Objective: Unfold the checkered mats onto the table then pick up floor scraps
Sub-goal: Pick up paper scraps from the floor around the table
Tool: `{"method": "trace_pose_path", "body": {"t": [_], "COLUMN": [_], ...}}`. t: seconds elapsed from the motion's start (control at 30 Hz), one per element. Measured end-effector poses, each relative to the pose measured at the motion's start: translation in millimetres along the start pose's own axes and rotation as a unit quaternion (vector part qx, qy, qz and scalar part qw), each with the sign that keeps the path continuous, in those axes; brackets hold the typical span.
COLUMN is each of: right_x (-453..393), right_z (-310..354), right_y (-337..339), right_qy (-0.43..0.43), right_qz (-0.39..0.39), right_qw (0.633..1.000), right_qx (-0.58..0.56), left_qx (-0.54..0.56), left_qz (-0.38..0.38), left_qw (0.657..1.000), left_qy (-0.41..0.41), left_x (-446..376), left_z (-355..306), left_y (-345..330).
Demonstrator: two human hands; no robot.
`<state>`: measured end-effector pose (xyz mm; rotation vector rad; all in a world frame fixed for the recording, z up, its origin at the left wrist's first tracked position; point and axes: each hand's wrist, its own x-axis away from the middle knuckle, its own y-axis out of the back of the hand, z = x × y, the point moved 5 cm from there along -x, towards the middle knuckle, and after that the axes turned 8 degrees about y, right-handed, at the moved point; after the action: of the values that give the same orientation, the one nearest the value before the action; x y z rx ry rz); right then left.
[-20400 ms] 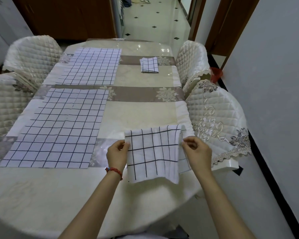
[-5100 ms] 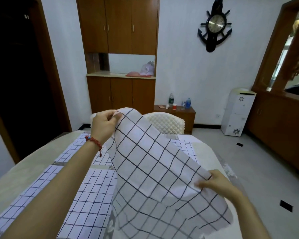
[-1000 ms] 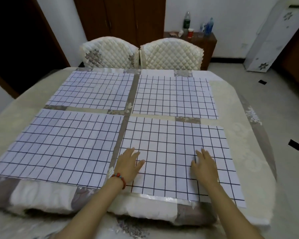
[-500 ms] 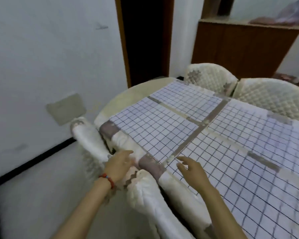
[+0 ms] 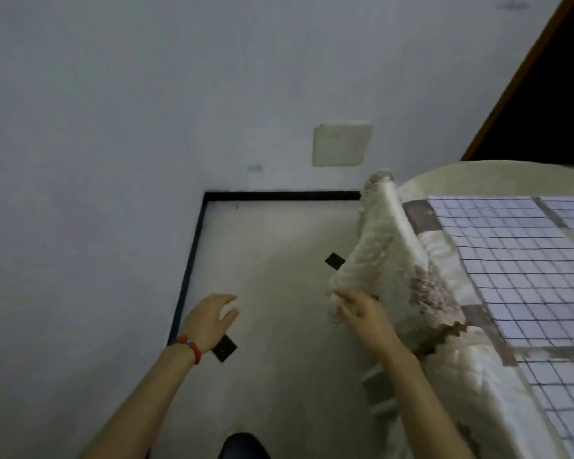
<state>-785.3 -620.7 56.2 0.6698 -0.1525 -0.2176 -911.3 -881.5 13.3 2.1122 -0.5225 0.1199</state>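
Your view has swung off the bench (image 5: 451,180) to the floor (image 5: 279,246) beside it. Checkered mats (image 5: 511,246) lie flat on the bench at right; unfolding looks done, scrap pickup starts. Chair cover (image 5: 395,260) hangs at the bench edge. Your right hand (image 5: 362,309) has left the mat, fingers loosely spread, touching or just short of the cover; blur hides which. Left hand (image 5: 209,319) hovers with fingers wide, empty. Dark squares (image 5: 334,261) on the floor: scraps or tile inlay, unclear.
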Motion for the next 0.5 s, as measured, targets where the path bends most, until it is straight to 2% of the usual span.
{"method": "trace_pose_path", "body": {"t": [0.27, 0.5], "right_x": [-16.2, -9.8], "right_z": [-45.4, -64.7], "right_y": [-133.4, -195.3], "right_qy": [-0.181, -0.314], "right_qz": [0.099, 0.127], "right_qw": [0.978, 0.941], "right_qx": [0.012, -0.019], "left_qx": [-0.012, -0.031], "left_qz": [0.156, 0.264], "left_qw": [0.976, 0.939], "left_qy": [0.154, 0.219], "left_x": [-10.9, -41.7], "left_z": [158.7, 213.5], "left_y": [-24.2, -31.1]}}
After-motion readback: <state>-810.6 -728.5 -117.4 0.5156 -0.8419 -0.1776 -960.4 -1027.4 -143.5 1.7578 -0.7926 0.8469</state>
